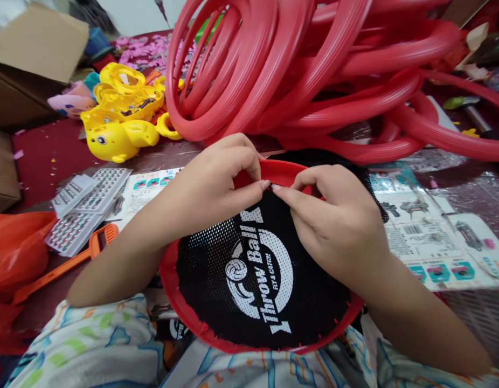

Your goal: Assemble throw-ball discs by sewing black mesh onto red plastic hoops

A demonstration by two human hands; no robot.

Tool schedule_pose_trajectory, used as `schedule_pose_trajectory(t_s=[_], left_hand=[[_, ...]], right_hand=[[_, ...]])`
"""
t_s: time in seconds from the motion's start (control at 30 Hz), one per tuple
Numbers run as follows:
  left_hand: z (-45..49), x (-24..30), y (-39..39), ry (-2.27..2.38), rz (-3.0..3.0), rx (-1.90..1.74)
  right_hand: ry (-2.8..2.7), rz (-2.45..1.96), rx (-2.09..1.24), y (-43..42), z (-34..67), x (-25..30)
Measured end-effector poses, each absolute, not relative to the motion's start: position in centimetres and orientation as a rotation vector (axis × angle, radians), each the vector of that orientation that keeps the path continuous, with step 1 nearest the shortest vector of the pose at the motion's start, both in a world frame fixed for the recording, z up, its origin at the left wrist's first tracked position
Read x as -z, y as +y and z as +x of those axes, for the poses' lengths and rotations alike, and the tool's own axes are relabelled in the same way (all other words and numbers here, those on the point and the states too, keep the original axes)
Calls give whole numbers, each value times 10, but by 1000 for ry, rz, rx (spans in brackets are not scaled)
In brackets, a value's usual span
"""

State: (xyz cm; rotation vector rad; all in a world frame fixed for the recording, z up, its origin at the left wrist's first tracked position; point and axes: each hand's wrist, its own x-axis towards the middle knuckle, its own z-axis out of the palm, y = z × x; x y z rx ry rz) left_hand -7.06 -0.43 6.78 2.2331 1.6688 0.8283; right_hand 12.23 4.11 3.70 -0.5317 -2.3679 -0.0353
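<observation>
A round red plastic ring (217, 337) with black mesh netting (314, 291) stretched across it rests against my lap. White print on the mesh reads "Throw Ball Fly & Catch". At the ring's far side, my left hand (229, 178) pinches the mesh edge between thumb and finger. My right hand (334, 210) pinches the same edge just beside it, the fingertips of both hands almost touching. Small notches of the ring poke through the mesh along the near rim. The exact bit of edge between my fingertips is partly hidden.
Large red ribbed hoops (314, 81) are piled behind the ring. To the left lie yellow toy shells (120, 140), clear trays of small parts (83, 210), an orange plastic tool (98, 242) and a cardboard box (35, 48). Printed card (419, 242) lies under the work at right.
</observation>
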Motion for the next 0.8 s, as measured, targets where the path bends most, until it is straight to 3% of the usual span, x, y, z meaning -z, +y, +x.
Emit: schedule_pose_trajectory(t_s=[0.47, 0.8], left_hand=[[-66, -57, -1, 1817, 2129, -822], [-65, -68, -12, 1781, 2170, -872]], right_hand=[[-2286, -637, -122, 43, 122, -31], [-2133, -847, -423, 38, 132, -43]])
